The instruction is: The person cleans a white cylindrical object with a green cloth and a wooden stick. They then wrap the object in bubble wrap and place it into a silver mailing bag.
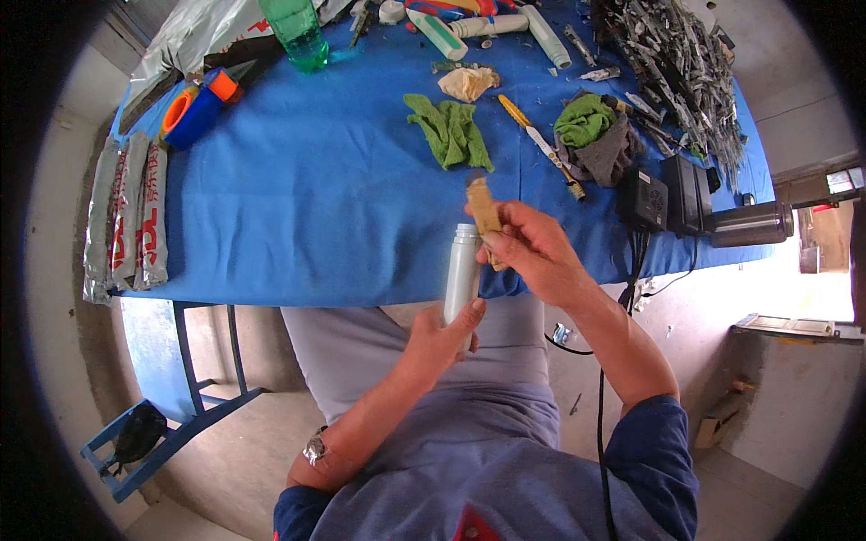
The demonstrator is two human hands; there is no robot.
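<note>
Over my lap, my left hand (450,331) is closed around the lower part of a pale plastic bottle (462,270), held nearly upright with its threaded neck uncapped. Just right of the neck, my right hand (531,250) pinches a folded tan strip (482,203), dark at its upper end; its material is unclear. Beyond the hands, a green cloth (452,132) lies on the blue tablecloth (304,203). To its right are a yellow and white toothbrush (541,145) and another green cloth (583,120) bunched on a grey one (609,159). A crumpled beige cloth or tissue (467,82) lies farther back.
Black power adapters (643,199) with hanging cables and a dark cylinder (751,224) sit at the right edge. A heap of narrow scrap pieces (676,74) fills the back right. Left are a blue and orange tape dispenser (193,118), rolled silver bags (122,223) and a green bottle (298,37).
</note>
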